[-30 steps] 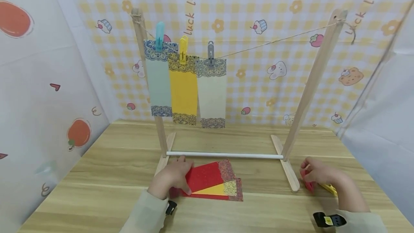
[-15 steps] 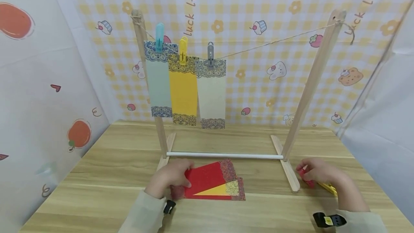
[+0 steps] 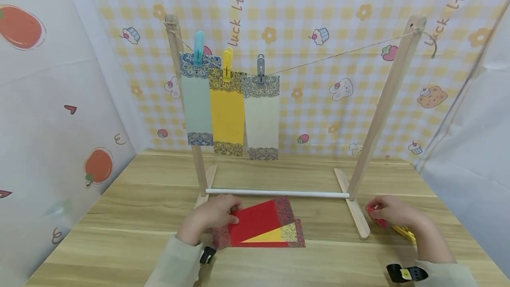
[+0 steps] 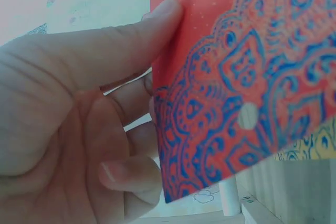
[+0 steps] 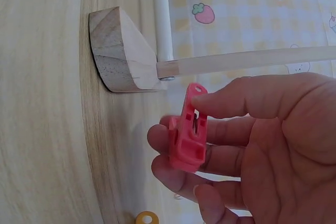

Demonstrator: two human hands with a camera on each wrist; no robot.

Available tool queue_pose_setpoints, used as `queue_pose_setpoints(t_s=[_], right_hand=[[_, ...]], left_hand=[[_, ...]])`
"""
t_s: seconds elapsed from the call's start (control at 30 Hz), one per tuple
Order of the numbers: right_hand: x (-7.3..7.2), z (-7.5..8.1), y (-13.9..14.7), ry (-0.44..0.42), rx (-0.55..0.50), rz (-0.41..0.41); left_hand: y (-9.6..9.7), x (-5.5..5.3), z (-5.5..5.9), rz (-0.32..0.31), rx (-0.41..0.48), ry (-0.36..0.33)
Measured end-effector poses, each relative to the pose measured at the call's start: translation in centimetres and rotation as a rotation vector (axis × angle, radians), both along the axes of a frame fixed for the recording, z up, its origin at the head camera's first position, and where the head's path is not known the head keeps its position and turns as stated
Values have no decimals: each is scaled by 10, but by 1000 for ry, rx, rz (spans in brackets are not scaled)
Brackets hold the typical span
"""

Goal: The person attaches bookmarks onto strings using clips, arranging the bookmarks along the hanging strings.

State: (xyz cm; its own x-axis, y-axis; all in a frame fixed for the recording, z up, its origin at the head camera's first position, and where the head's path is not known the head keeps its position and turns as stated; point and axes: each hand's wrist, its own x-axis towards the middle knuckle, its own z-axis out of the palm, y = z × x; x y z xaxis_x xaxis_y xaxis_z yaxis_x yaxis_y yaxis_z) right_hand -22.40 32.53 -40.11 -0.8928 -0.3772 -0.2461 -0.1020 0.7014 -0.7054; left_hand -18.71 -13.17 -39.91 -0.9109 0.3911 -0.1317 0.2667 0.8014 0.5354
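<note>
My left hand [image 3: 213, 216] pinches the left end of a red paper card [image 3: 256, 220] between thumb and fingers. In the left wrist view, the card [image 4: 210, 77] has a blue lace-like pattern and a small punched hole at its corner end. Under it in the head view lie a yellow card [image 3: 268, 236] and another red card [image 3: 298, 234], partly covered. At the right, my right hand [image 3: 394, 211] holds a red clothespin [image 5: 190, 135] between thumb and fingertips. A yellow clothespin [image 3: 405, 234] lies on the table just beneath that hand.
A wooden stand with a left post [image 3: 195, 163], a right post [image 3: 384, 105] and a white crossbar [image 3: 279, 193] stands behind the hands. From its string [image 3: 338, 52] hang a pale green card [image 3: 198, 105], a yellow card [image 3: 227, 114] and a cream card [image 3: 262, 118], each clipped by a clothespin.
My left hand has closed its thumb onto the top red card, and the cards have slid slightly right. My right hand has shifted slightly left with the red clothespin.
</note>
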Motion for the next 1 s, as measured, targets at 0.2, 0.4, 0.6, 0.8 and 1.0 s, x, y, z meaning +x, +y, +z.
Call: queue_pose_setpoints(t_s=[0.2,0.4,0.6,0.8,1.0], right_hand=[[-1,-1,3,0,-37,55],[1,3,0,34,-33,90],[4,12,-5,29,-57,114],[8,22,-12,36,-96,141],[12,28,-20,48,-112,154]], left_hand=[[1,0,2,-32,36,-16],[2,2,6,-53,46,-16],[3,4,10,-74,45,0],[2,4,13,-91,68,17],[-1,1,14,-140,78,59]])
